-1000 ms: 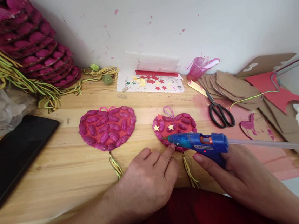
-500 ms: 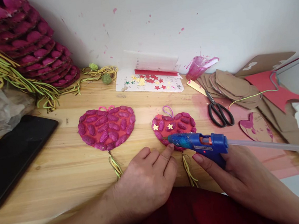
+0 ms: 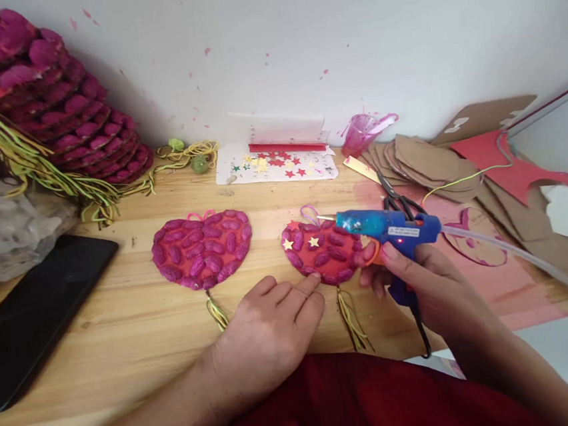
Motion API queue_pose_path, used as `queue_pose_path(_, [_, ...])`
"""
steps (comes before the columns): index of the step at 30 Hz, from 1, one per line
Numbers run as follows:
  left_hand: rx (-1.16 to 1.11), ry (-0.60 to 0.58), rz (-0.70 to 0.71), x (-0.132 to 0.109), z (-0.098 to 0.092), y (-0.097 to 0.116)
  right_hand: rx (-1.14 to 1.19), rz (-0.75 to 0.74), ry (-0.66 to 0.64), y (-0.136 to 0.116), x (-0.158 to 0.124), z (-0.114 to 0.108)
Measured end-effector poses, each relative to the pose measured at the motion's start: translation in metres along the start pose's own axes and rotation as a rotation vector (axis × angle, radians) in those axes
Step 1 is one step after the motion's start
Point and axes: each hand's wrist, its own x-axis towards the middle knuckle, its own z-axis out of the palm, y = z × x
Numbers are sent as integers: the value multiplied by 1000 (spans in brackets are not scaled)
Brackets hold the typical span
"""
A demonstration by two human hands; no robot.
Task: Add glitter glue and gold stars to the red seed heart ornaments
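My right hand point(image 3: 421, 277) grips a blue hot glue gun point(image 3: 386, 230), its nozzle pointing left above the top of the smaller heart point(image 3: 323, 256). A clear glue stick point(image 3: 505, 245) juts from its back, and a small red light shows on it. The heart is covered with magenta peanut shells; red and pale gold stars sit on its left part, and a yellow-green tassel point(image 3: 352, 320) hangs below. My left hand point(image 3: 275, 328) lies on the table, index fingertip on the heart's lower edge, holding nothing. Left of it lies a larger heart point(image 3: 202, 251) with similar shells.
Loose stars point(image 3: 279, 162) lie on a white sheet at the back, beside a pink-stained cup point(image 3: 359, 135). Black scissors point(image 3: 397, 203) and cardboard pieces point(image 3: 435, 168) are to the right. A black phone point(image 3: 47, 316) and stacked shell-covered pieces point(image 3: 63, 113) occupy the left.
My right hand has raised the glue gun off the smaller heart, up and to the right. The left fingertip still rests on the heart's lower edge. The whole view has shifted slightly.
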Motion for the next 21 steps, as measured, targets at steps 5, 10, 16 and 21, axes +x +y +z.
queue_pose_path(5, [-146, 165, -232, 0, -1, -7, 136, -10, 127, 23, 11, 8])
queue_pose_path(10, [-42, 240, -389, 1, -7, -17, 236, -21, 123, 30, 12, 12])
queue_pose_path(16, [276, 125, -241, 5, -12, -15, 258, -19, 85, 25, 9, 10])
queue_pose_path(21, [392, 77, -121, 6, -10, -12, 262, -14, 41, 27, 10, 7])
